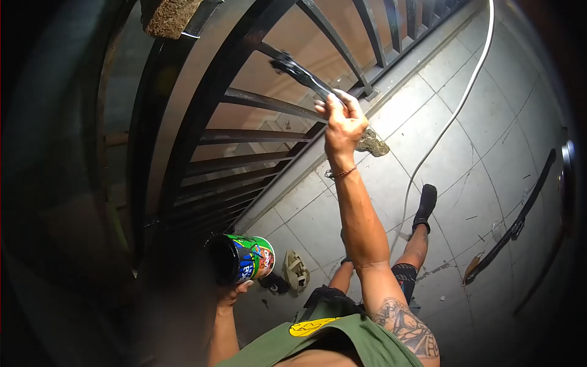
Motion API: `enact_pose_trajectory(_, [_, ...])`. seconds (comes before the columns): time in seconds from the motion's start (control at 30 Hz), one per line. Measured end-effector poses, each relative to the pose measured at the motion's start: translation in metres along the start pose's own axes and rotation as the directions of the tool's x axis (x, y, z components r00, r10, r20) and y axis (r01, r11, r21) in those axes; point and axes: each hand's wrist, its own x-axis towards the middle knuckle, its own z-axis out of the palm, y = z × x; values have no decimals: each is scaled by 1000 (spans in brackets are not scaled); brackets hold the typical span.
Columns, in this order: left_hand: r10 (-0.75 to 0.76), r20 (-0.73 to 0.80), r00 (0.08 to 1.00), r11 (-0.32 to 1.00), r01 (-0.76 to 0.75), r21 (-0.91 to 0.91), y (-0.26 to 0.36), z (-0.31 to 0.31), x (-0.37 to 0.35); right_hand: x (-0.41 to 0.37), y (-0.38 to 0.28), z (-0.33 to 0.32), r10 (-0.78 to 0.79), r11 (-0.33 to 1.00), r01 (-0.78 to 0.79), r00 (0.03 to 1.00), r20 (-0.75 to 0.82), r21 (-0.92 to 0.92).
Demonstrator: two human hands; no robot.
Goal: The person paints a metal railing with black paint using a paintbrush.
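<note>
My right hand (pixel 344 119) is closed on the handle of a paintbrush (pixel 301 73), whose bristles are coated in black. The brush tip points up and left, close to the dark metal railing (pixel 269 103); whether it touches a bar I cannot tell. Lower left, my left hand (pixel 234 292) holds a paint can (pixel 254 258) with a green, blue and red label from beneath. The can is tilted and its opening looks dark inside. Part of the left hand is hidden behind the can.
Grey floor tiles (pixel 452 177) lie beneath me, crossed by a white hose (pixel 455 113). A rough lump (pixel 373 144) rests near the railing's base. A beige object (pixel 296 272) lies near the can, and a long dark strip (pixel 513 226) at the right.
</note>
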Motion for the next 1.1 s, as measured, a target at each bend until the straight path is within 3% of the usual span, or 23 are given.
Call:
enact_pose_trajectory(0.17, [72,-15,997,997,-72,5,-1,-1,1,9,52,-60,-50,985,1,959,-280,-174])
enact_pose_trajectory(0.23, [87,-17,996,996,-87,10,-2,-1,3,1,45,-55,-99,952,1,947,-305,-306])
enact_pose_trajectory(0.33, [81,-5,997,996,-81,27,-7,-9,0,-11,26,-9,-175,941,104,964,-201,-321])
enact_pose_trajectory(0.4, [67,15,998,997,-67,41,-11,-14,1,-25,0,25,-233,951,207,968,-92,-229])
enact_pose_trajectory(0.5, [39,42,998,997,-42,64,-13,-15,-3,-50,-41,48,-235,967,229,971,-40,-111])
enact_pose_trajectory(0.57, [29,53,998,996,-34,85,-12,-17,-3,-52,-46,44,-70,989,84,990,-119,118])
enact_pose_trajectory(0.63, [20,59,998,994,-26,107,-12,-19,-2,-42,-23,25,0,990,8,999,-54,141])
enact_pose_trajectory(0.7, [6,61,998,991,-14,131,-12,-21,-2,-22,20,4,50,993,-41,996,-80,114])
enact_pose_trajectory(0.8, [-9,62,998,987,-1,161,-13,-24,-1,-2,62,-39,8,984,-51,969,-245,-170])
enact_pose_trajectory(0.9, [-17,69,997,985,5,172,-12,-21,5,9,56,-74,-84,950,-20,945,-315,-313])
enact_pose_trajectory(0.97, [81,25,996,992,-83,91,-3,-9,8,25,25,-82,-154,929,121,986,-70,-349])
enact_pose_trajectory(1.1, [152,60,987,949,-163,269,-21,-29,6,91,-36,-46,110,993,-95,965,239,-71])
